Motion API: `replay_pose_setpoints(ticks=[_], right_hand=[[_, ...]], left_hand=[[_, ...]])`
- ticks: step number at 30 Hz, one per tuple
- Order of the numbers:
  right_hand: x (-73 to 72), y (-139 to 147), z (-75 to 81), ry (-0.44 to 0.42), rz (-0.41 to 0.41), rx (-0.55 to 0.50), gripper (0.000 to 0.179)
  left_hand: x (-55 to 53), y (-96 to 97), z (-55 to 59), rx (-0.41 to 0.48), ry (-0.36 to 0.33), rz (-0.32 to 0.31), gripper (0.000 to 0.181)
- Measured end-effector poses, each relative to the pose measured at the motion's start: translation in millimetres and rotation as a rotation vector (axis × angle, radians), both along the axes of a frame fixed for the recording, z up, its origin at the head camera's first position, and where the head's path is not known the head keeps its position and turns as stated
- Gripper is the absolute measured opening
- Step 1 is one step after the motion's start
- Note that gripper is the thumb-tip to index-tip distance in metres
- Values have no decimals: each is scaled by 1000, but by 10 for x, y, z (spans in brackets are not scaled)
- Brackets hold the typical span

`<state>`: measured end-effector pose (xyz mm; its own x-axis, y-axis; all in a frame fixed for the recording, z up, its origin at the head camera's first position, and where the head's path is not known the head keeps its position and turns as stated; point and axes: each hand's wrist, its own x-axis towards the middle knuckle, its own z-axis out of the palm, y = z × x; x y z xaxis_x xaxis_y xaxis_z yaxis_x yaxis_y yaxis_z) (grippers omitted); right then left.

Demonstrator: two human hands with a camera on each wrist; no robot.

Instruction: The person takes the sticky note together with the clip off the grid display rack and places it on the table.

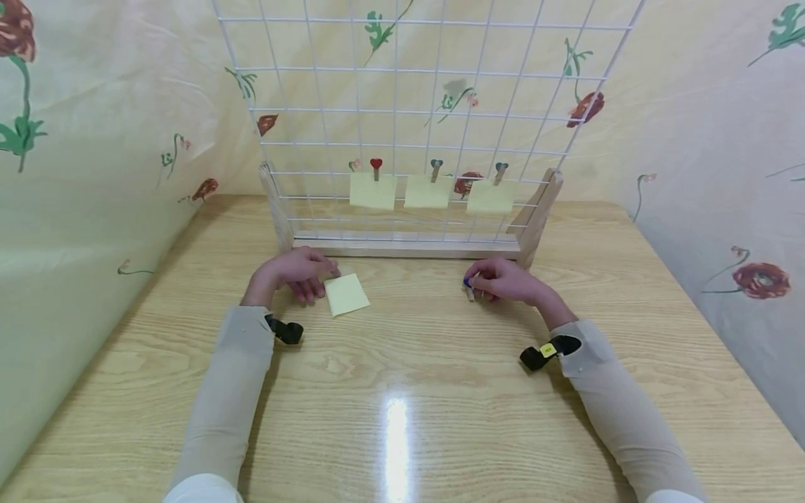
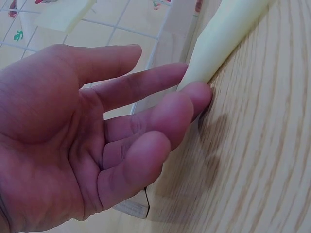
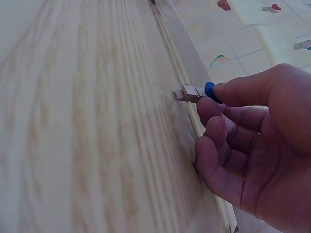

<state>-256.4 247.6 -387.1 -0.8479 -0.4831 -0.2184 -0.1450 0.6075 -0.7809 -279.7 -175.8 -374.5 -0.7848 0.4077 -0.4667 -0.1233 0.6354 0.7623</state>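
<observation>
A pale yellow sticky note (image 1: pixel 346 294) lies on the wooden table, left of centre. My left hand (image 1: pixel 300 271) is at its left edge, fingertips right at the paper and thumb apart; in the left wrist view the note (image 2: pixel 218 41) rises at an angle beside the fingers (image 2: pixel 146 82). Between thumb and forefinger my right hand (image 1: pixel 503 281) pinches a small wooden clothespin (image 1: pixel 469 292) with a blue top. The right wrist view shows the clothespin (image 3: pixel 189 93) pointing away from the fingers, close over the table.
Behind the hands stands a white wire grid (image 1: pixel 415 91) on a wooden base (image 1: pixel 402 249). Three yellow notes hang on it, each under a clothespin: a red heart-topped one (image 1: pixel 376 168) and two bluish-green ones. Floral cloth (image 1: pixel 94 209) surrounds the table (image 1: pixel 402 363).
</observation>
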Motion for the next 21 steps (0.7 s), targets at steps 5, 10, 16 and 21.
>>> replay_pose_setpoints(ticks=[5, 10, 16, 21], right_hand=[[-4, 6, -21, 3, 0, 10, 23], [-14, 22, -28, 13, -6, 9, 22], [-2, 14, -29, 22, -2, 21, 22], [20, 32, -32, 13, -5, 4, 23]], left_hand=[[7, 2, 9, 7, -6, -3, 42], [-2, 6, 10, 14, -2, -8, 42], [29, -4, 2, 8, -13, -5, 40], [45, 10, 21, 11, -7, -7, 40]])
